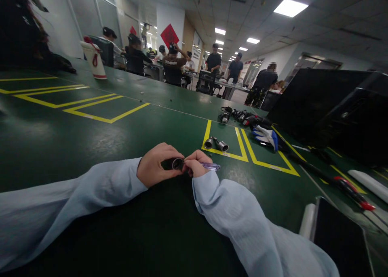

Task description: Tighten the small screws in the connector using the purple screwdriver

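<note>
My left hand (161, 164) is closed around a small round metal cylinder (177, 163), its dark open end turned toward me. Against it, my right hand (196, 164) pinches a small screwdriver (211, 166) with a see-through purple handle pointing right. The fingers hide its tip, so I cannot tell whether it touches the cylinder. Both hands are just above the green table (169, 127). Beyond the right hand, two similar metal cylinders (223, 146) lie inside a yellow taped outline (245, 146).
Several dark metal parts with cables (224, 116) lie farther back, beside a blue and white glove (266, 136). A red and black tool (354, 191) and a dark tablet-like slab (341, 238) are at right. A white cup (94, 61) stands at far left. Other people sit and stand behind.
</note>
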### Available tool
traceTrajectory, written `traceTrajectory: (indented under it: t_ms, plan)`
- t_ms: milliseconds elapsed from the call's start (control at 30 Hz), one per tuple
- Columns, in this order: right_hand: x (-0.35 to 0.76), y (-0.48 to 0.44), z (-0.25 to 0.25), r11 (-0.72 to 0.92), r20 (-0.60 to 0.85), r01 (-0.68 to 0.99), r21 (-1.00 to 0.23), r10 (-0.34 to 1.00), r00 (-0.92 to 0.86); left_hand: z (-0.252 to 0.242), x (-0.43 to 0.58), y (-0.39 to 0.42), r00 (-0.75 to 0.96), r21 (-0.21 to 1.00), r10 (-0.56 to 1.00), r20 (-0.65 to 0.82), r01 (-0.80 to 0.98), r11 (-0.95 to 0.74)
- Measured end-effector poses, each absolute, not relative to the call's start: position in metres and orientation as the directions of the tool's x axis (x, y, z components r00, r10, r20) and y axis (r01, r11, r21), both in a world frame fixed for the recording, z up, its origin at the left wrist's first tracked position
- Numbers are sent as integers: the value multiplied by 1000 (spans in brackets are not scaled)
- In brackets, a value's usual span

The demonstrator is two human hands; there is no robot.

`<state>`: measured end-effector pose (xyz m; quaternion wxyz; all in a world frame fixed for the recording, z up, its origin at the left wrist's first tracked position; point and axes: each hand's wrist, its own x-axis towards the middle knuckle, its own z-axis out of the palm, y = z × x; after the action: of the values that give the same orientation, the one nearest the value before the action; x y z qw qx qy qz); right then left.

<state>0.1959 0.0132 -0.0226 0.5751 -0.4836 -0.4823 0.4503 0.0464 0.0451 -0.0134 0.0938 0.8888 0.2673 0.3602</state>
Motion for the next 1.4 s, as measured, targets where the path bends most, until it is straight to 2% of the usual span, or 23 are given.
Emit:
traceTrajectory:
  t_ms: [133, 300, 433, 500, 567, 667, 767, 867, 967, 1067, 1233, 1400]
  plan:
    - [198, 12, -23, 178, 179, 12, -984, 980, 89, -14, 42, 42, 652, 387, 523, 548, 357, -850]
    - [198, 8, -21, 173, 172, -17, -985, 984, 44, -16, 40, 39, 733, 436, 491, 471, 291, -852]
    - [194, 5, -21, 205, 203, -17, -979, 978, 54, -16, 40, 39, 779, 431, 477, 408, 296, -852]
    - [193, 6, -20, 171, 170, -48, -984, 985, 35, -16, 40, 38, 794, 417, 469, 386, 303, -857]
    - [195, 7, -19, 77, 77, -107, -991, 997, -1, -16, 39, 38, 801, 383, 467, 374, 325, -865]
    - [199, 11, -18, -29, -25, -217, -976, 999, -22, -18, 37, 39, 803, 283, 470, 367, 385, -878]
    - [202, 14, -19, -22, -27, -307, -951, 1000, 9, -18, 34, 41, 837, 76, 422, 349, 424, -902]
    - [202, 16, -22, -29, -43, -307, -951, 998, 40, -15, 32, 43, 881, -166, 334, 334, 404, -899]
    - [202, 17, -24, -42, -55, -296, -954, 998, 36, -12, 32, 45, 900, -255, 288, 327, 378, -890]
    - [204, 17, -24, -41, -51, -305, -951, 998, 25, -14, 30, 49, 888, -164, 323, 328, 390, -906]
    - [205, 15, -20, -31, -9, -361, -932, 998, -64, -22, 27, 60, 812, 256, 446, 376, 372, -892]
    - [193, 7, -18, 34, 66, -326, -945, 994, -88, -22, 31, 58, 734, 459, 522, 434, 319, -829]
